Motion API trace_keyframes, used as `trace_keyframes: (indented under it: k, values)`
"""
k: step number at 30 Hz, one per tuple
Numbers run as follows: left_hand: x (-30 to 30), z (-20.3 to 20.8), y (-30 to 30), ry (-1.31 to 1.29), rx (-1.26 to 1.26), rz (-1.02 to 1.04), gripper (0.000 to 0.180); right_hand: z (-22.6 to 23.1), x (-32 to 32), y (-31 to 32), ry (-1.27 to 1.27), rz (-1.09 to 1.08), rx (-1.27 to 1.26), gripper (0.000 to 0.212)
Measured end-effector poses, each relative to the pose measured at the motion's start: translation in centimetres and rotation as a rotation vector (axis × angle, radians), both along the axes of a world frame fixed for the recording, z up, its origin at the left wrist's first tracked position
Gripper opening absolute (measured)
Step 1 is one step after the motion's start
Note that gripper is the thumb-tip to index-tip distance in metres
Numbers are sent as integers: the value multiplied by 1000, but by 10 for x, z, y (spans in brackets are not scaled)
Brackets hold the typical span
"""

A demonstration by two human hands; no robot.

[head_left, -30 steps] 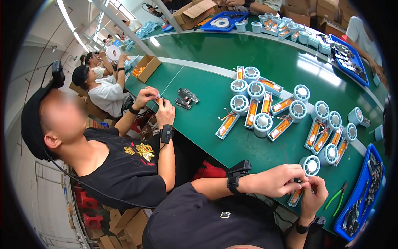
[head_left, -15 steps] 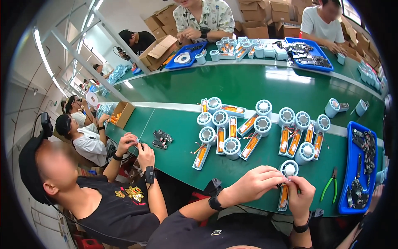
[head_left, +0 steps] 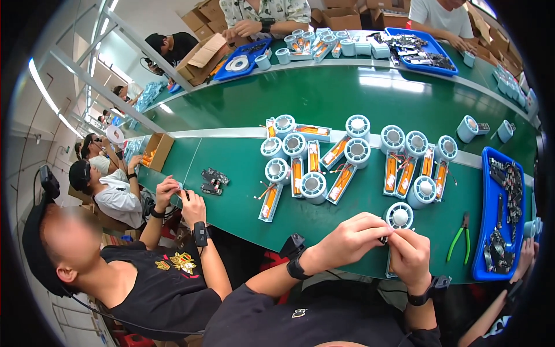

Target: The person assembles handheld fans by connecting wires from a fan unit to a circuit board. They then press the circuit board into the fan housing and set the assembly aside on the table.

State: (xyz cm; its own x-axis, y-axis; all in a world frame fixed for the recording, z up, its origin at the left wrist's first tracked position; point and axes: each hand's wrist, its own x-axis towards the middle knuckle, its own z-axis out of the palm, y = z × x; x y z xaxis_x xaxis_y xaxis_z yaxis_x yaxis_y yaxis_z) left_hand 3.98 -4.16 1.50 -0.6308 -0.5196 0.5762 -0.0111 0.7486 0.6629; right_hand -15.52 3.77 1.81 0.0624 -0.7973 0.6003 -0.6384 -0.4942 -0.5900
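Over the near edge of the green table my left hand [head_left: 359, 236] and my right hand [head_left: 409, 259] meet fingertip to fingertip, both closed in a pinch. A small dark part [head_left: 383, 239] shows at the left fingertips; its kind is too small to make out. What the right fingers pinch is hidden. Just beyond the hands stands a light-blue round fan unit [head_left: 399, 216] with a white centre. The handle section below it is mostly covered by my right hand.
Several light-blue fan units with orange batteries [head_left: 406, 173] stand beyond my hands. Green-handled cutters [head_left: 461, 238] lie to the right, beside a blue tray [head_left: 481, 231] of circuit boards. More boards [head_left: 214, 181] lie near a co-worker at left. Others sit across the table.
The whole view has shifted, so the table sits higher in the picture. My hands stay pinched together, and my right hand now covers more of the unit's handle.
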Motion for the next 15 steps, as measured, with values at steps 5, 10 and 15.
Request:
trace_keyframes:
  k: [5, 10, 15]
  values:
    - [-4, -1, 4, -11, 13, -40, 40, -6, -1, 3, -89, -8, 13, 19]
    - [-4, -1, 10, -14, 41, -23, 42, -7, -2, 4, -167, 7, 50, 17]
    - [-7, 0, 8, 2, 36, -26, 42, -5, -4, 4, -170, -8, 36, 18]
